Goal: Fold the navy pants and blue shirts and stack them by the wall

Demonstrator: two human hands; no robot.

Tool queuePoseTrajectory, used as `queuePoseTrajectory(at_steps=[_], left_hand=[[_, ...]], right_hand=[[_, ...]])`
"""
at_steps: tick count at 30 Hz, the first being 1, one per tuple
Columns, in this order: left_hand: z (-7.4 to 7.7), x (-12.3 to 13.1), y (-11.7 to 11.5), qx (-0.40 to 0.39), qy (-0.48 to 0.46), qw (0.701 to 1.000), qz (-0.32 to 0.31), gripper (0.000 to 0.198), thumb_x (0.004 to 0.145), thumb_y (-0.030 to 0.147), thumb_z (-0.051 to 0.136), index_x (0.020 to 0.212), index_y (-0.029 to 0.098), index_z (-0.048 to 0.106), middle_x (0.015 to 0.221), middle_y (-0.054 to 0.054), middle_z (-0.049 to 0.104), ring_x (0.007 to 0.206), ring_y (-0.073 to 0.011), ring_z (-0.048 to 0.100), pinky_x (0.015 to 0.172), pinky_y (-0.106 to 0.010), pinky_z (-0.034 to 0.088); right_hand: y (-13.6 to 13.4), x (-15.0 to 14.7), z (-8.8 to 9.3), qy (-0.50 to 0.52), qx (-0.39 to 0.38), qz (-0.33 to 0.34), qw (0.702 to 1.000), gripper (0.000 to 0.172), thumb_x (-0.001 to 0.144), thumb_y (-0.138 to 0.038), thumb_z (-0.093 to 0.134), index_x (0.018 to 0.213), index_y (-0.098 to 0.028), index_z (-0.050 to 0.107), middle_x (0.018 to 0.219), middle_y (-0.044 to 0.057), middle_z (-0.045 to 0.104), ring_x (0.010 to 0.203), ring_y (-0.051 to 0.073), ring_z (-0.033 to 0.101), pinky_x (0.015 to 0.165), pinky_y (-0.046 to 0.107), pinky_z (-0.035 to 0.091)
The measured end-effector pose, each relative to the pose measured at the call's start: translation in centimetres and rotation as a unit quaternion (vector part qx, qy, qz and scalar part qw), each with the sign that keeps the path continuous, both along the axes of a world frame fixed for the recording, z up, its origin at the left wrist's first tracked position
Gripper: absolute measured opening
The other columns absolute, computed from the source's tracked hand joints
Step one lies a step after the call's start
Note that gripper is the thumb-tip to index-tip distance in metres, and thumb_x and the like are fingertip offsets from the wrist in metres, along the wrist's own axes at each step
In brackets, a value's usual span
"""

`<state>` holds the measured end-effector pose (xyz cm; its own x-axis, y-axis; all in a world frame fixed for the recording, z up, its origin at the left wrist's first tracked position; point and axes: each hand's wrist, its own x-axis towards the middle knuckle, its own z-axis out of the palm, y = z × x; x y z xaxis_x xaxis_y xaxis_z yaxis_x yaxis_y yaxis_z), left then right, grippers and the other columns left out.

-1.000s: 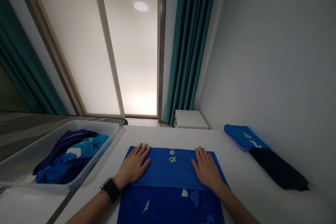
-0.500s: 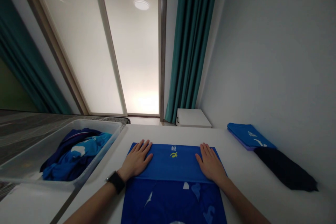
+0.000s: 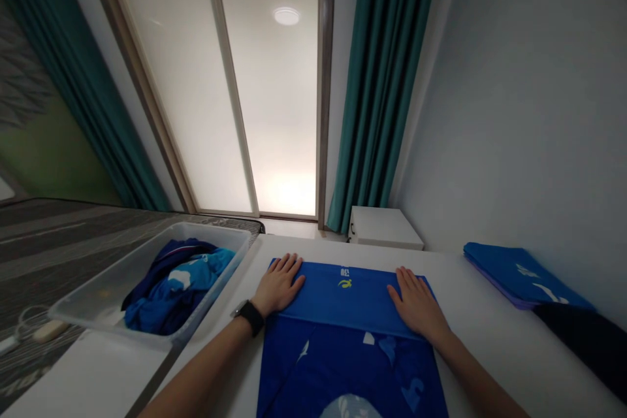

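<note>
Spreading left hand (image 3: 278, 286) and right hand (image 3: 418, 305) flat at eleven and one o'clock on the garment (image 3: 340, 349), lying at six o'clock on the table (image 3: 494, 339); apparently smoothing a fold (image 3: 350, 304), probably needing a drag-free lift next.

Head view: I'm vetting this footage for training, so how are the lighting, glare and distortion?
Head view: brightest glow low on the translucent panel, with a round light spot higher up; head view: dim toward the right, where the dark cloth loses detail; head view: the left curtain slants strongly, likely wide-angle stretch; head view: left hand and right hand look fairly sharp.
</note>
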<state>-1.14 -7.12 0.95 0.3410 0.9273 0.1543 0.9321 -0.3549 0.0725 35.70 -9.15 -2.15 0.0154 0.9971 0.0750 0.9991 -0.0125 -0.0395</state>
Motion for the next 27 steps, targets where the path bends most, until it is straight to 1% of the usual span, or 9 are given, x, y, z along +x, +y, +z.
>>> queuePoseTrajectory(at_steps=[6, 10, 12, 14, 16, 19, 21, 24, 27], left_hand=[[0.1, -2.0, 0.1, -0.025, 0.005, 0.997, 0.079, 0.057, 0.101, 0.046, 0.027, 0.148, 0.016, 0.037, 0.155, -0.010, 0.034, 0.145, -0.0251, 0.027, 0.117, -0.047, 0.022], [0.2, -2.7, 0.3, -0.033, 0.008, 0.994, 0.103, 0.057, 0.101, 0.044, 0.025, 0.149, 0.016, 0.034, 0.156, -0.012, 0.032, 0.146, -0.0254, 0.025, 0.117, -0.049, 0.020], [0.4, -2.4, 0.2, -0.015, 0.011, 0.994, 0.103, 0.057, 0.100, 0.045, 0.026, 0.149, 0.016, 0.034, 0.156, -0.012, 0.032, 0.146, -0.0262, 0.024, 0.117, -0.051, 0.017], [0.7, -1.6, 0.0, 0.014, 0.010, 0.996, 0.087, 0.057, 0.100, 0.045, 0.027, 0.149, 0.017, 0.035, 0.155, -0.012, 0.033, 0.146, -0.0263, 0.023, 0.118, -0.051, 0.015], [1.1, 0.1, -0.6, 0.036, 0.000, 0.998, 0.045, 0.057, 0.100, 0.046, 0.029, 0.149, 0.019, 0.036, 0.156, -0.011, 0.033, 0.146, -0.0256, 0.024, 0.119, -0.049, 0.014], [1.5, 3.7, -1.9, 0.040, -0.016, 0.997, -0.062, 0.059, 0.100, 0.050, 0.029, 0.149, 0.019, 0.035, 0.157, -0.009, 0.030, 0.147, -0.0244, 0.022, 0.120, -0.047, 0.014], [1.4, 6.1, -2.8, 0.033, -0.024, 0.992, -0.123, 0.060, 0.100, 0.052, 0.030, 0.150, 0.020, 0.033, 0.158, -0.008, 0.030, 0.147, -0.0232, 0.023, 0.120, -0.046, 0.016], [0.6, 8.5, -3.7, 0.010, -0.036, 0.989, -0.143, 0.059, 0.100, 0.052, 0.031, 0.150, 0.022, 0.034, 0.157, -0.009, 0.031, 0.146, -0.0239, 0.026, 0.119, -0.047, 0.019], [0.0, 9.0, -3.9, -0.007, -0.045, 0.990, -0.135, 0.059, 0.100, 0.052, 0.031, 0.150, 0.022, 0.034, 0.156, -0.009, 0.032, 0.145, -0.0245, 0.027, 0.118, -0.049, 0.021]], right_hand=[[-0.2, 1.4, -0.2, -0.017, -0.023, -0.049, 0.998, 0.071, 0.095, -0.048, 0.019, 0.152, -0.005, 0.025, 0.160, 0.011, 0.022, 0.148, 0.023, 0.015, 0.119, 0.048, 0.009], [-0.4, 2.4, -0.2, 0.006, -0.028, -0.068, 0.997, 0.070, 0.095, -0.046, 0.019, 0.152, -0.006, 0.025, 0.160, 0.011, 0.020, 0.148, 0.023, 0.015, 0.119, 0.049, 0.012], [-0.6, 2.5, 0.0, 0.010, -0.023, -0.076, 0.997, 0.070, 0.095, -0.046, 0.019, 0.151, -0.004, 0.025, 0.160, 0.012, 0.021, 0.148, 0.024, 0.015, 0.119, 0.048, 0.011], [-0.9, 2.0, 0.4, -0.001, -0.003, -0.076, 0.997, 0.071, 0.095, -0.047, 0.020, 0.150, -0.002, 0.027, 0.159, 0.014, 0.022, 0.148, 0.025, 0.015, 0.119, 0.049, 0.008], [-1.3, 0.8, 1.0, -0.012, 0.030, -0.049, 0.998, 0.072, 0.095, -0.047, 0.022, 0.149, -0.001, 0.029, 0.158, 0.016, 0.023, 0.148, 0.027, 0.015, 0.119, 0.049, 0.005], [-2.1, -2.4, 2.1, 0.001, 0.052, 0.025, 0.998, 0.069, 0.097, -0.047, 0.022, 0.149, -0.003, 0.031, 0.158, 0.015, 0.024, 0.148, 0.026, 0.015, 0.119, 0.047, 0.003], [-2.5, -4.6, 2.6, 0.028, 0.022, 0.054, 0.998, 0.069, 0.097, -0.049, 0.020, 0.150, -0.005, 0.030, 0.159, 0.012, 0.023, 0.148, 0.024, 0.016, 0.120, 0.045, 0.007], [-2.8, -6.6, 3.0, 0.050, -0.012, 0.080, 0.995, 0.070, 0.098, -0.051, 0.017, 0.151, -0.007, 0.027, 0.160, 0.010, 0.020, 0.148, 0.022, 0.014, 0.120, 0.045, 0.008], [-2.5, -6.6, 3.0, 0.054, -0.038, 0.076, 0.995, 0.070, 0.098, -0.052, 0.018, 0.152, -0.008, 0.025, 0.160, 0.009, 0.020, 0.148, 0.022, 0.013, 0.120, 0.046, 0.008]])
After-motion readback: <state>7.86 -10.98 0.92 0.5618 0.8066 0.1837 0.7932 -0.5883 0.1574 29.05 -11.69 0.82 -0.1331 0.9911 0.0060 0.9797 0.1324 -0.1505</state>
